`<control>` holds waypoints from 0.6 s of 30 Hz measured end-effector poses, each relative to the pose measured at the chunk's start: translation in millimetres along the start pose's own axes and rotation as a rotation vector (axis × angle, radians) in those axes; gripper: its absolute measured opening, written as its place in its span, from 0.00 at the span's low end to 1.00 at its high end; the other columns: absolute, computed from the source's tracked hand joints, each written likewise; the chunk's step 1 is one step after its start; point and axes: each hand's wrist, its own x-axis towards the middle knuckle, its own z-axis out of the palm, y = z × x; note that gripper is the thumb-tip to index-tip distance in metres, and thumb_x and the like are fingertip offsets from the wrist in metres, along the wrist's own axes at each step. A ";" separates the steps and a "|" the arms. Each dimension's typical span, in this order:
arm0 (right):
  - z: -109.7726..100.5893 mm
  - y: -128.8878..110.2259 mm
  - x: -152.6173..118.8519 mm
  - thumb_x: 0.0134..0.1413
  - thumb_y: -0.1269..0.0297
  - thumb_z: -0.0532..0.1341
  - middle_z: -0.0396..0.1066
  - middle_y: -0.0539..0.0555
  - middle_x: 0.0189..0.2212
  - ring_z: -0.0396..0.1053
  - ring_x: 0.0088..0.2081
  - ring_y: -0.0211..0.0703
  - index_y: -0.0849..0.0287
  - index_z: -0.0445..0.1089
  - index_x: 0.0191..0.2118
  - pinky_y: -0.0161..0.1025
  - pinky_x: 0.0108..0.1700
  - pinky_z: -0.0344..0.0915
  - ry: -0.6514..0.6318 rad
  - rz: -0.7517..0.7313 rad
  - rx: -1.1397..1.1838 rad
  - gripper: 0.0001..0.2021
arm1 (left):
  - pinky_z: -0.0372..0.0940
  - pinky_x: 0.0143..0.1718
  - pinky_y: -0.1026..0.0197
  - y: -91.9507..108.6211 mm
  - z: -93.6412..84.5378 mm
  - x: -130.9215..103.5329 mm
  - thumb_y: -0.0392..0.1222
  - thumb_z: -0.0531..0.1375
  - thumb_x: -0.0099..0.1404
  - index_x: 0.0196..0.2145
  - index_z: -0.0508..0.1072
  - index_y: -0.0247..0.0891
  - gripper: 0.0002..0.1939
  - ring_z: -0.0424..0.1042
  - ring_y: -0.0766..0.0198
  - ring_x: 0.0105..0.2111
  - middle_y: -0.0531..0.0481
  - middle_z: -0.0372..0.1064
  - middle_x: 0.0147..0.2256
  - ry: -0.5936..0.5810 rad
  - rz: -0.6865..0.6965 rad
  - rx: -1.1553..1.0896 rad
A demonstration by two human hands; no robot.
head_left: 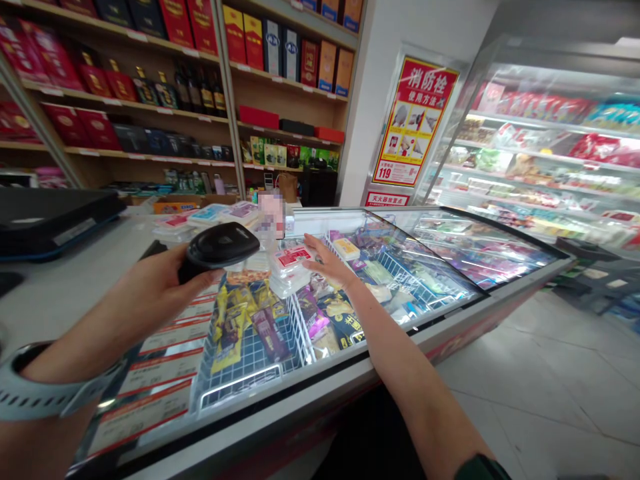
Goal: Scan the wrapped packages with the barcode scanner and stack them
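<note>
A black handheld barcode scanner [223, 245] is in my left hand [155, 287], with the fingers wrapped round its grip and its head toward the right. My right hand [327, 261] is stretched out over the freezer glass, fingers apart, at the right edge of a stack of clear plastic boxes. The top box [294, 257] has a red and white label. I cannot tell how firmly the fingertips touch it. More clear boxes [213, 213] with blue, purple and red labels lie behind the scanner, at the counter's far end.
Below the hands is a glass-topped chest freezer [425, 343] with wire baskets of packaged frozen goods. Price tags [163, 370] line its left side. A grey counter [45, 267] carries a black device [55, 217]. Shelves [150, 110] stand behind; a refrigerated display [545, 153] stands right.
</note>
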 end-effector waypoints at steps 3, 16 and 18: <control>1.2 -0.4 1.0 0.53 0.41 0.63 0.61 0.60 0.64 0.64 0.63 0.47 0.57 0.57 0.66 0.46 0.64 0.61 -0.069 -0.010 0.034 0.40 | 0.59 0.27 0.57 1.2 0.1 -0.4 0.66 0.50 0.47 0.39 0.70 0.36 0.33 0.68 0.52 0.28 0.44 0.71 0.29 -0.019 -0.029 0.000; -1.8 -11.6 -7.2 0.50 0.46 0.68 0.64 0.58 0.62 0.65 0.61 0.49 0.55 0.63 0.62 0.48 0.62 0.63 -0.015 0.028 -0.186 0.36 | 0.59 0.31 0.58 4.2 6.0 -2.2 0.65 0.52 0.50 0.40 0.71 0.37 0.31 0.67 0.55 0.29 0.48 0.71 0.29 -0.018 0.041 -0.022; -1.1 -10.1 -6.3 0.47 0.46 0.70 0.60 0.59 0.64 0.60 0.65 0.51 0.54 0.60 0.65 0.49 0.64 0.60 -0.065 0.029 -0.188 0.40 | 0.58 0.29 0.58 4.4 6.7 -2.1 0.65 0.52 0.49 0.40 0.71 0.37 0.31 0.67 0.55 0.28 0.48 0.70 0.28 -0.022 0.010 -0.001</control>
